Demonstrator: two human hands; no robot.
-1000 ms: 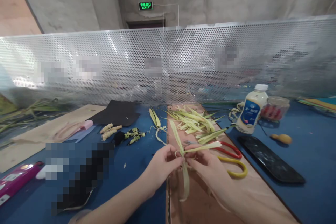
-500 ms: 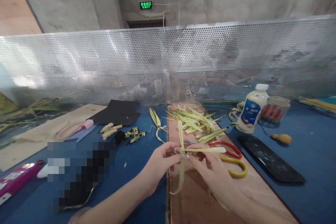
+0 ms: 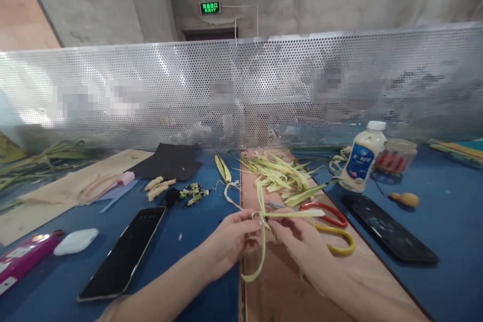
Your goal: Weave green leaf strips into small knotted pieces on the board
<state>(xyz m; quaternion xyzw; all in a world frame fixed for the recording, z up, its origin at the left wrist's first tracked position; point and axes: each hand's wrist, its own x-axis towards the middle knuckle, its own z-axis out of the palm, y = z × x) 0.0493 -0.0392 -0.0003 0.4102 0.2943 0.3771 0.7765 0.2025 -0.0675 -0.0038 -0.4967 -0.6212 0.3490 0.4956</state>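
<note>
over the brown board (image 3: 275, 289) down the middle of the blue tabletop (image 3: 184, 226), close to the board's left edge, the left hand (image 3: 231, 239) and right hand (image 3: 302, 236) meet at some knotted pale green strips (image 3: 294, 214). the left grip pinches them at the crossing between thumb and fingers; the right grip pinches just beside it, its fingertips partly hidden. one strip points to the board's far edge, one lies across the right hand toward the right edge, one curls down toward the near edge. scissors (image 3: 351, 242) with red and yellow handles lie by the board's right edge, beside the right hand. toward the far edge sits a loose strip pile (image 3: 281, 173).
</note>
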